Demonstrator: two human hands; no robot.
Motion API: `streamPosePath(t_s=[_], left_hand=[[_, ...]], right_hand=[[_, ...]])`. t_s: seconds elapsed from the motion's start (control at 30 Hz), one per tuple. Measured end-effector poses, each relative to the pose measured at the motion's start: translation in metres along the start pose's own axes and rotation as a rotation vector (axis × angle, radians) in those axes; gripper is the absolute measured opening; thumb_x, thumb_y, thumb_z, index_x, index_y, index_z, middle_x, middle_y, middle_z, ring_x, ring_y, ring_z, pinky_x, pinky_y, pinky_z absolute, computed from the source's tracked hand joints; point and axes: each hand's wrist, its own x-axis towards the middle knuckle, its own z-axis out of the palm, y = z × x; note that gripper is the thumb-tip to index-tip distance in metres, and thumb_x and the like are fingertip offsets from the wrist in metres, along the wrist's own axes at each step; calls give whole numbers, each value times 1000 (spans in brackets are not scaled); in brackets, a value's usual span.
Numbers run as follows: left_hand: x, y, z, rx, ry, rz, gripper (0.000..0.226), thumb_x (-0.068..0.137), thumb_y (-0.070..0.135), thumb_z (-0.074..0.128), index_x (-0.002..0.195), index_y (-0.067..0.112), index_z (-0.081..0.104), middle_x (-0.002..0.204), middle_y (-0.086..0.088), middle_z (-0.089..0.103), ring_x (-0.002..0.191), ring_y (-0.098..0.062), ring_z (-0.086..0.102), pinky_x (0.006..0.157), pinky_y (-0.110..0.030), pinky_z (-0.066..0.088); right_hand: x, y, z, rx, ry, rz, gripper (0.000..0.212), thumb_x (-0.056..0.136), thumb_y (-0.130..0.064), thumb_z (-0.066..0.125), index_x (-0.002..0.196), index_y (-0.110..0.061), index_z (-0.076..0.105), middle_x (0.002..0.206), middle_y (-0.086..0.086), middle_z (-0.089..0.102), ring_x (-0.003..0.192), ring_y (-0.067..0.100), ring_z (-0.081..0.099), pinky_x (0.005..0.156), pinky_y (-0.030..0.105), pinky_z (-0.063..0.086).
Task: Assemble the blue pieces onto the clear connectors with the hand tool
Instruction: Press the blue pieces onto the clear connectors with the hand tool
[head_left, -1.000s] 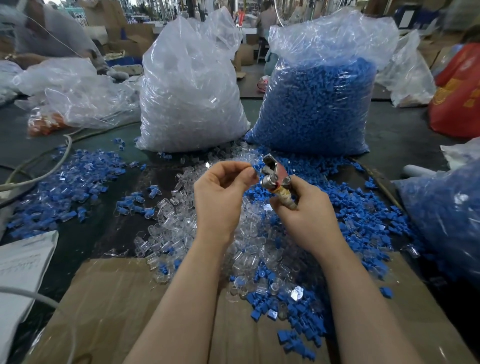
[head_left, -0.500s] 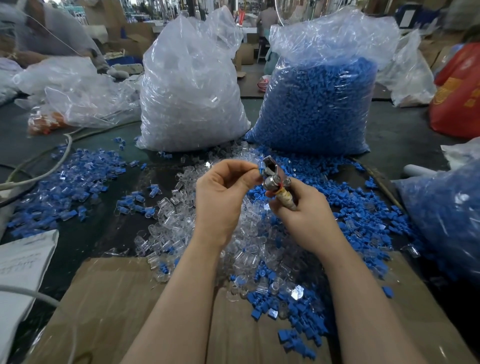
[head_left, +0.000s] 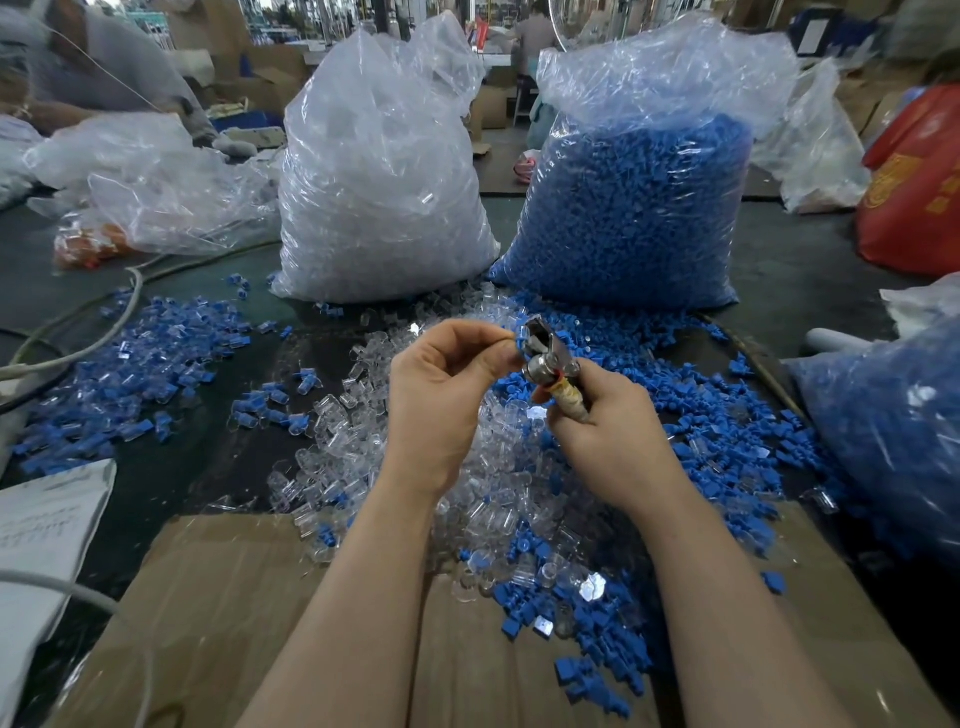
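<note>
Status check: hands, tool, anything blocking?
Right hand grips hand tool. Left hand pinches blue piece at tool head. Nothing blocking.

The dark table (head_left: 810, 270) carries 2 full bags (head_left: 384, 171), loose blue pieces (head_left: 727, 431), clear connectors (head_left: 353, 415) and cardboard (head_left: 218, 613).

1. A dark green tabletop (head_left: 810, 249) stretches away under soft, even light.
2. Flattened brown cardboard (head_left: 218, 613) covers its near edge.
3. Cardboard boxes (head_left: 270, 78) stand stacked in the workshop beyond.
4. Another person (head_left: 104, 73) leans over the far left.
5. A red bag (head_left: 914, 187) sits at right.
</note>
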Motion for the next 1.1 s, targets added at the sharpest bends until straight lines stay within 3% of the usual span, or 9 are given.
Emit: streamPosePath(t_s=[0.47, 0.57, 0.67, 0.83, 1.1], left_hand=[[0, -3, 1, 14, -6, 17, 11, 84, -8, 68, 89, 2, 68, 73, 5, 72, 69, -4, 66, 68, -16, 51], [0, -4, 0, 13, -7, 18, 11, 84, -7, 68, 89, 3, 68, 74, 5, 72, 69, -3, 66, 68, -15, 51], [0, -4, 1, 9, 4, 24, 10, 85, -8, 67, 89, 1, 68, 73, 5, 72, 68, -3, 66, 67, -15, 51], [-1, -4, 1, 18, 6, 26, 11, 84, -7, 68, 88, 3, 68, 73, 5, 72, 69, -3, 66, 67, -15, 51], [-2, -3, 1, 31, 26, 28, 10, 84, -8, 68, 89, 1, 68, 74, 5, 71, 71, -5, 66, 70, -17, 52]], right_hand=[[0, 2, -1, -75, 9, -52, 23, 75, -25, 47, 90, -18, 61, 75, 0, 63, 70, 24, 56, 65, 46, 50], [1, 4, 0, -107, 16, -82, 12, 80, -18, 54, 91, -23, 55, 70, -5, 58, 67, 22, 53, 61, 41, 46], [1, 4, 0, -118, 25, -93, 17, 79, -15, 55, 88, -28, 50, 67, -7, 55, 64, 19, 50, 56, 37, 39], [1, 2, -1, -141, 16, -70, 15, 82, -16, 55, 96, -22, 57, 78, -1, 63, 71, 25, 56, 65, 44, 49], [1, 0, 0, -132, 10, -49, 12, 82, -14, 55, 92, -20, 59, 78, 1, 65, 72, 26, 56, 66, 46, 50]])
